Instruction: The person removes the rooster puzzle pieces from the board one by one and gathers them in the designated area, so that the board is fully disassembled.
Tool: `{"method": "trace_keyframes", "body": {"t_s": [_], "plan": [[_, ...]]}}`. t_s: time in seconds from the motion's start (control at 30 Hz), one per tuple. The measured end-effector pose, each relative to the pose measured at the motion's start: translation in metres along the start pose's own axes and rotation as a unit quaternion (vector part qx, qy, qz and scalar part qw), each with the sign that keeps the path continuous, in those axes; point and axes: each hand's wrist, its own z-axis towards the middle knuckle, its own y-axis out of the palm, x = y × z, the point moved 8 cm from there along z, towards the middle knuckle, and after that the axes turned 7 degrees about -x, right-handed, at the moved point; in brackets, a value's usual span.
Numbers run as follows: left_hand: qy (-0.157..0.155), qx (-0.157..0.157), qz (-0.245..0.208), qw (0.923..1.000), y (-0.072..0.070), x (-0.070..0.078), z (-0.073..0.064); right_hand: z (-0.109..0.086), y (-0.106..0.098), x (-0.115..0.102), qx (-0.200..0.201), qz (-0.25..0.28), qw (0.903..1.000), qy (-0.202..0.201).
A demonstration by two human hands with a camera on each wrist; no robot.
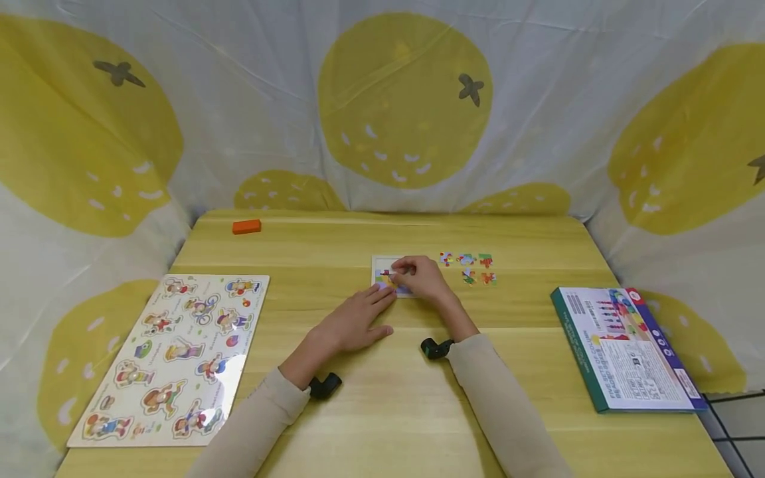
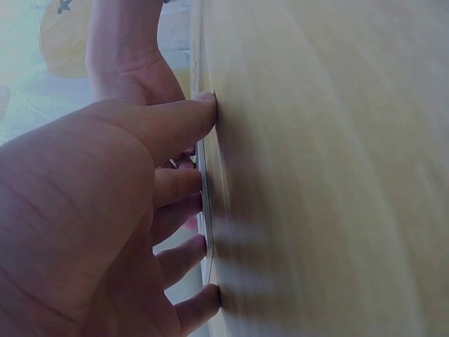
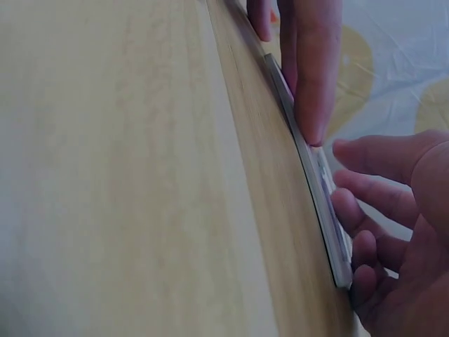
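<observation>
A small jigsaw puzzle board (image 1: 378, 259) with a pale frame lies mid-table, its picture partly filled in and partly hidden by the hands. My left hand (image 1: 354, 320) is spread flat, fingertips at the board's near-left edge and thumb resting on the table. From the right, my right hand (image 1: 422, 279) bends over the board, thumb and forefinger curled at a small puzzle piece (image 1: 392, 271). In the right wrist view the fingertips of the right hand (image 3: 393, 225) sit close over the board (image 3: 316, 189), beside the left fingers.
Several loose puzzle pieces (image 1: 468, 259) lie right of the board. A large peg puzzle (image 1: 179, 358) with cartoon figures covers the left side. At the right edge rests a boxed game (image 1: 633, 348); an orange block (image 1: 246, 227) lies far left. A patterned curtain (image 1: 406, 99) backs the table.
</observation>
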Motion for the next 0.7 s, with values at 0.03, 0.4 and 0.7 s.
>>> {"method": "trace_keyframes", "body": {"t_s": [0.03, 0.4, 0.7], "plan": [[0.0, -0.002, 0.001, 1.0, 0.0005, 0.0002, -0.0001, -0.0001, 0.0008, 0.0001, -0.001, -0.003, 1.0, 0.001], [-0.017, -0.02, -0.008, 0.9996, 0.0064, -0.0017, 0.0018, -0.0001, 0.0062, 0.0023, 0.003, -0.02, 0.9998, 0.007], [-0.016, -0.016, -0.006, 0.9997, 0.0034, -0.0016, 0.0014, 0.0003, 0.0069, -0.0044, 0.001, -0.04, 0.9991, -0.011]]}}
